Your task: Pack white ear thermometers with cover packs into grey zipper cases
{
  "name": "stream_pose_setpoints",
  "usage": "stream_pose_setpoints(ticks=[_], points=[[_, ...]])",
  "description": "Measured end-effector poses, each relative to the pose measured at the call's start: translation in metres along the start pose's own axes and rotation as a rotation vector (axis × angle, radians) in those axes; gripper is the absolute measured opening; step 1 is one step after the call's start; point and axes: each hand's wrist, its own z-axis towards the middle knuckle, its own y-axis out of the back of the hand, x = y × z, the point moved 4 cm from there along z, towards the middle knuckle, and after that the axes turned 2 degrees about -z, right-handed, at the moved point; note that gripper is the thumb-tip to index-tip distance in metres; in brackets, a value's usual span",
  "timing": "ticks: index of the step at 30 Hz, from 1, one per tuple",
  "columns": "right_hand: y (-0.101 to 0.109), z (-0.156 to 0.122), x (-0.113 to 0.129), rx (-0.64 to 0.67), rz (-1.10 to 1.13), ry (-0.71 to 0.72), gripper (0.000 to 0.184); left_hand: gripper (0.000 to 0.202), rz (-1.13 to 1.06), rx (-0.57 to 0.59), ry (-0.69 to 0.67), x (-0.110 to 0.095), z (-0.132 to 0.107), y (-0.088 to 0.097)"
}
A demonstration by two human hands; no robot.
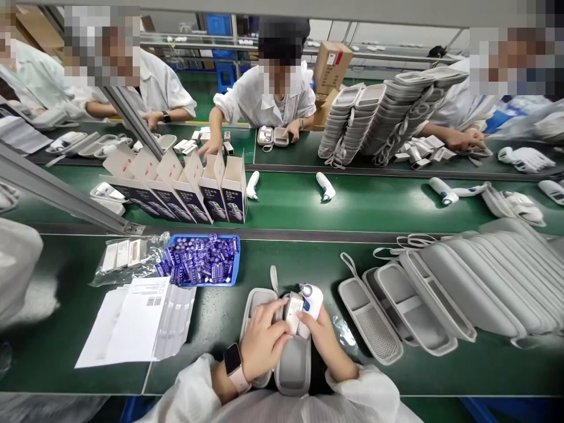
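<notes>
1 thermometer: likely light, rigid, slippery plastic; grip round its body. Held over open grey case, near counter edge. Right hand clasps it; left hand pinches white packet.

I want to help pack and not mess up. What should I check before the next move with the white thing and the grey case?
1. Grey case lies open under the hands: ok.
2. Right hand holds the white device over the case: ok.
3. Left hand has a real grip on the small white piece: cannot tell, only its fingertips show touching it.
4. Device seated in the case: cannot tell, the hands cover that spot.
5. Blue tray has what look like batteries in it: ok.
6. Paper sheets lie flat to the left: ok.
</notes>
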Motion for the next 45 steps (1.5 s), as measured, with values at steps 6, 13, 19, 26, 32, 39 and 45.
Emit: stream_pose_setpoints(ticks=[6,13,19,26,32,39,45], points=[[0.000,-0.003,-0.001,0.017,-0.330,0.149,0.059,0.008,0.131,0.257,-0.185,-0.003,0.009,0.000],[0.010,-0.003,0.004,0.079,-0.305,0.147,0.047,0.008,0.036,0.233,-0.113,-0.003,0.018,0.003],[0.022,-0.002,0.006,0.154,-0.424,0.241,0.037,0.008,0.058,0.210,-0.120,-0.001,0.011,-0.004],[0.017,-0.005,0.007,0.081,-0.500,0.224,0.045,0.010,0.134,0.216,-0.143,-0.005,0.005,-0.004],[0.014,-0.021,0.016,0.162,-0.589,0.323,0.050,0.008,0.061,0.302,-0.027,-0.007,-0.001,-0.002],[0.004,-0.024,0.043,0.128,-0.892,0.495,0.053,0.014,-0.063,0.163,-0.031,-0.002,-0.007,-0.001],[-0.030,-0.016,0.057,0.135,-1.027,0.548,0.036,0.015,-0.135,0.065,-0.094,0.001,-0.010,0.000]])
